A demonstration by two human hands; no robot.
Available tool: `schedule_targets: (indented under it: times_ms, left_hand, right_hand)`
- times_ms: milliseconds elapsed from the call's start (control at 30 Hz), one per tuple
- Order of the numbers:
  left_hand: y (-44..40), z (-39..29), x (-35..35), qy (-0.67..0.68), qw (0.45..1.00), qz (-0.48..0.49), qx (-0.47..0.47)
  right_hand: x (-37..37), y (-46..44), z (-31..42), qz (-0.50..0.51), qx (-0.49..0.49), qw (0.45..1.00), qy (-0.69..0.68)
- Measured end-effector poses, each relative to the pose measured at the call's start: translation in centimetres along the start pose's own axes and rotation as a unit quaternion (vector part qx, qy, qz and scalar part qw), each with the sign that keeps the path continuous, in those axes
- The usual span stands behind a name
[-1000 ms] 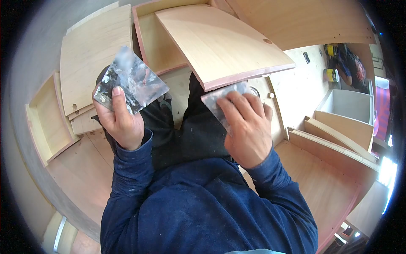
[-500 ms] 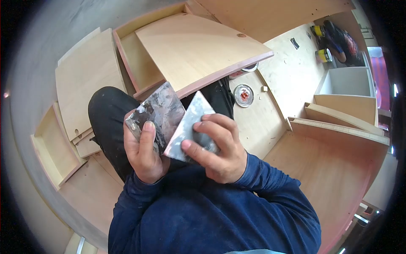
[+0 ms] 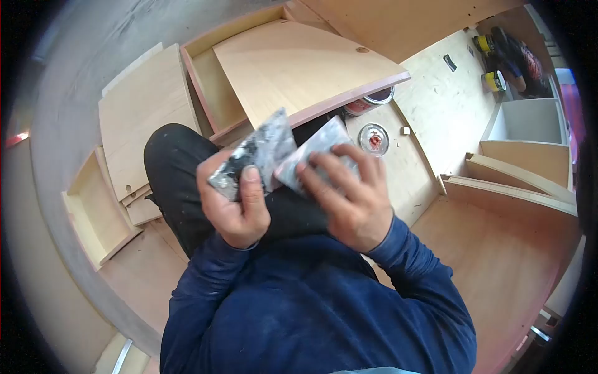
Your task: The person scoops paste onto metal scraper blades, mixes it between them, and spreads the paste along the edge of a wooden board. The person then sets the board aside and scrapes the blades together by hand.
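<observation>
My left hand grips a flat, square-edged spreader plate smeared with dark and whitish paste, its thumb pressed on the near face. A second pale, smeared spreader plate is in my right hand, whose fingers lie across its top face and are slightly blurred. The plates' edges meet or nearly meet above my lap. Just beyond them sits a wooden drawer with a loose plywood panel resting over it.
A paint tin stands partly under the drawer, near a clear round lid with reddish paste. More plywood panels and another drawer lie at left. Cabinet parts and small yellow tins are at right.
Both hands have shifted slightly rightward in view, and the right plate has turned and moved along the left plate's edge. The camera view has shifted, so more of the paint tin shows.
</observation>
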State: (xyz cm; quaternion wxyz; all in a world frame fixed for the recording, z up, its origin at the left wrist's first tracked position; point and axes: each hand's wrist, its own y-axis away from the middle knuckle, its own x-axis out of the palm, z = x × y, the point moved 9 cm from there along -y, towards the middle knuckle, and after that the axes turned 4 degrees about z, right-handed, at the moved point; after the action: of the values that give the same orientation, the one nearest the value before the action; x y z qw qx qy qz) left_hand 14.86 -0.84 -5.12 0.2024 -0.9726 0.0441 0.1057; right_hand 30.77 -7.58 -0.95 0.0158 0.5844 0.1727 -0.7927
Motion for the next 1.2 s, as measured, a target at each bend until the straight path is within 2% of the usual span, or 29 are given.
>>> schedule_targets:
  times_ms: [67, 100, 167, 200, 233, 300, 433, 667, 833, 1200]
  left_hand:
    - [-0.4, 0.3, -1.7, 0.017, 0.997, -0.073, -0.003]
    - [-0.8, 1.6, -2.4, 0.108, 0.988, -0.103, -0.037]
    - [-2.5, 0.9, -3.1, 0.138, 0.982, -0.124, -0.028]
    - [-2.8, 1.2, -3.3, 0.139, 0.982, -0.127, -0.029]
    - [-3.1, 1.6, -3.8, 0.117, 0.984, -0.130, -0.031]
    - [-3.5, 2.3, -4.5, 0.099, 0.986, -0.129, -0.028]
    - [-2.3, 5.0, -5.8, 0.097, 0.984, -0.139, -0.060]
    - [-0.7, 8.3, -7.4, 0.119, 0.975, -0.168, -0.088]
    - [-0.4, 9.0, -7.6, 0.074, 0.974, -0.167, -0.137]
    - [-0.3, 9.5, -7.4, 0.120, 0.969, -0.178, -0.126]
  right_hand:
    - [1.8, 1.2, 0.2, 0.071, -0.036, 0.997, -0.019]
    - [1.5, 1.5, -0.3, 0.072, -0.033, 0.997, -0.018]
    - [0.1, 1.2, -2.7, 0.024, 0.008, 1.000, 0.006]
    - [-1.4, 0.6, -3.8, -0.031, 0.014, 0.999, -0.001]
    - [-2.0, 0.3, -5.1, -0.020, 0.035, 0.997, 0.060]
    - [-2.4, 0.3, -7.8, -0.020, 0.075, 0.995, 0.057]
    - [-1.9, 0.1, -10.3, -0.039, 0.073, 0.996, 0.027]
    - [-1.1, -0.9, -11.7, -0.012, 0.078, 0.995, 0.064]
    - [-0.6, -1.3, -12.2, 0.004, 0.080, 0.995, 0.067]
    - [-1.1, -1.0, -11.8, 0.044, 0.107, 0.991, 0.073]
